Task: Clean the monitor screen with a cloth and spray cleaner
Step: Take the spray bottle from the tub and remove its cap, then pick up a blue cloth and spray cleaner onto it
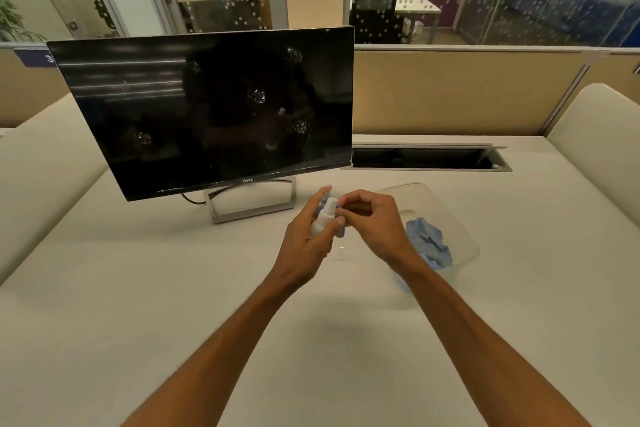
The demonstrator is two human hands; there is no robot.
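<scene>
The back left of the tabletop (pixel 173 288) is being filled by the monitor (pixel 207 107) and its stand (pixel 252 204). The right side is being taken up by a clear tray (pixel 460 236), with a blue cloth (pixel 429 243) lying in it. Behind the tray, an open slot (pixel 422 158) is being left in the tabletop. Wide bare room is being left in front and on the left.

Dim, warm indoor light, soft focus, wide-angle bending at edges, perhaps slight blur.
</scene>
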